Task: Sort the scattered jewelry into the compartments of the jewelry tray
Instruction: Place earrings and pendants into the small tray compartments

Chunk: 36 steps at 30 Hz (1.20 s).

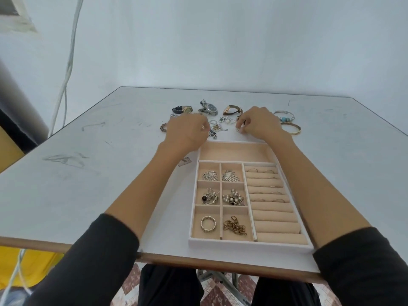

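A beige jewelry tray (242, 245) lies near the table's front edge; earrings, a ring and a chain fill its small left cells, and thin rings sit in the roll slots (268, 188). Its long top compartment (234, 152) is bare. Beyond the tray, my left hand (187, 133) rests over a small tangle of chains and rings (217, 129), fingers curled. My right hand (260, 124) pinches a small silvery ring (238, 129) at its fingertips, just above the table.
Three watches (208, 108) line the far side, with a beaded bangle (284, 117) and a gold bangle (292, 129) at the right. A brownish bracelet (163, 127) peeks out left of my left hand. A wall stands behind the table; cables hang at the left.
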Motion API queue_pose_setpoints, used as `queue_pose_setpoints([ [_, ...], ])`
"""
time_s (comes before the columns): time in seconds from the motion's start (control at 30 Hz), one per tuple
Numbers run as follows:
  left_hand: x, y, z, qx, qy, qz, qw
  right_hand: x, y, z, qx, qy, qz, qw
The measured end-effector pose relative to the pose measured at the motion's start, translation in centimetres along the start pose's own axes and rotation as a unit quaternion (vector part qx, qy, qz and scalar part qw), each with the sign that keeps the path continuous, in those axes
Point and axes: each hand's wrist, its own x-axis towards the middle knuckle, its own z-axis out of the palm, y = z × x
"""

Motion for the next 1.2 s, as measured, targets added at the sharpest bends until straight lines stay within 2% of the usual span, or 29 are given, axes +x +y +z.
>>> queue_pose_setpoints([
  [0.23, 4.7, 1.6, 2.9, 0.098, 0.035, 0.031, 0.994, 0.2, 0.2, 0.3, -0.018, -0.015, 0.008, 1.0],
  [0.53, 6.3, 1.7, 4.0, 0.122, 0.037, 0.018, 0.992, 0.1, 0.0, 0.2, -0.026, -0.014, 0.04, 0.999],
  [0.87, 5.2, 1.4, 2.9, -0.034, 0.071, 0.001, 0.997, 0.3, 0.6, 0.0, 0.002, -0.029, 0.029, 0.999],
  [1.03, 4.3, 1.2, 2.0, -0.168, 0.078, -0.012, 0.983, 0.1, 0.8, 0.0, -0.008, -0.006, 0.021, 1.0],
  [1.2, 4.2, 0.8, 1.1, -0.214, 0.1, -0.011, 0.972, 0.2, 0.9, 0.2, -0.02, -0.018, 0.027, 0.999],
])
